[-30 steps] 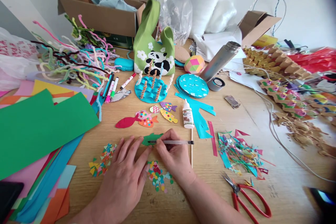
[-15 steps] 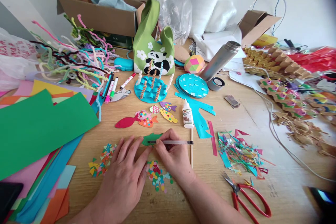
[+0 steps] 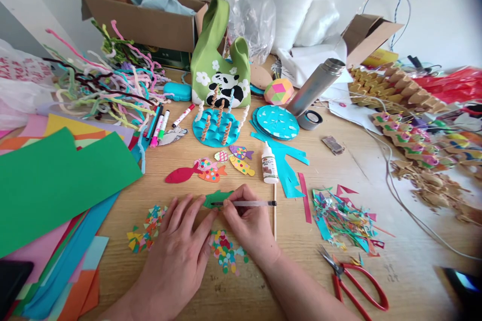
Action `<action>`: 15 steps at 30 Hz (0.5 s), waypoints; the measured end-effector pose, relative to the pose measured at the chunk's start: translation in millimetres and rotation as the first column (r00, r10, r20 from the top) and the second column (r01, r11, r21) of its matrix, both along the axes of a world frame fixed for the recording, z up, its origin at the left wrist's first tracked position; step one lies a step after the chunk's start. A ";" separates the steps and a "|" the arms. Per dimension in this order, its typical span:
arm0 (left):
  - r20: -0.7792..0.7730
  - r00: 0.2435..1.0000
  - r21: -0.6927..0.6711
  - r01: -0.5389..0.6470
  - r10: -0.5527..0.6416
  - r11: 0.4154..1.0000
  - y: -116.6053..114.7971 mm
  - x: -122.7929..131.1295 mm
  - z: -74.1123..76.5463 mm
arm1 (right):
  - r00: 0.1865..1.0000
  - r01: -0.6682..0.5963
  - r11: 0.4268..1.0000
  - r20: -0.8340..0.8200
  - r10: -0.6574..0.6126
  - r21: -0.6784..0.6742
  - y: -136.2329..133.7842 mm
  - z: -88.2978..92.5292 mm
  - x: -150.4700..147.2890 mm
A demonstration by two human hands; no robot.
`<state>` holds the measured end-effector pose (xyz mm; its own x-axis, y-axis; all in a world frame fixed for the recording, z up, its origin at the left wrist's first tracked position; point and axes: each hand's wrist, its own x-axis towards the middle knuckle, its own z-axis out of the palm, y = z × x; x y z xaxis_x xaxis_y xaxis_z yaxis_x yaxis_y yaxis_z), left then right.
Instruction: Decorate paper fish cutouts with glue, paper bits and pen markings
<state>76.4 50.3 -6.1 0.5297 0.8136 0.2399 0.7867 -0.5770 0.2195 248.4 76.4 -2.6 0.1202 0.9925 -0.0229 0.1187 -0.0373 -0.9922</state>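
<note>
A green paper fish lies on the wooden table between my hands. My right hand pinches a pen, its tip resting on the fish. Flat on the table, my left hand has its fingers stretched out, the fingertips at the fish's left edge. Several decorated paper fish and a red paper fish lie just beyond. Small round paper dots are scattered between my wrists. Cut paper bits lie left of my left hand.
A white glue bottle stands beyond my right hand, near a thin wooden stick. Red-handled scissors and paper scraps lie to the right. Green paper sheets cover the left side. A steel flask leans behind.
The pen and its tip have shifted very slightly to the left over the green fish. My left hand and everything else stay in place.
</note>
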 end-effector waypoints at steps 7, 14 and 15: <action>0.002 1.000 -0.004 0.001 -0.001 1.000 0.4 0.9 0.3 | 1.000 0.007 1.000 -0.013 -0.007 0.012 0.0 -0.3 0.2; 0.004 1.000 0.001 0.006 -0.006 1.000 0.5 1.4 0.1 | 1.000 -0.001 1.000 -0.005 0.001 0.005 0.3 1.2 -0.2; 0.004 1.000 0.000 0.007 -0.007 1.000 0.5 1.3 0.3 | 1.000 0.000 1.000 -0.004 0.000 0.007 0.1 1.4 -0.3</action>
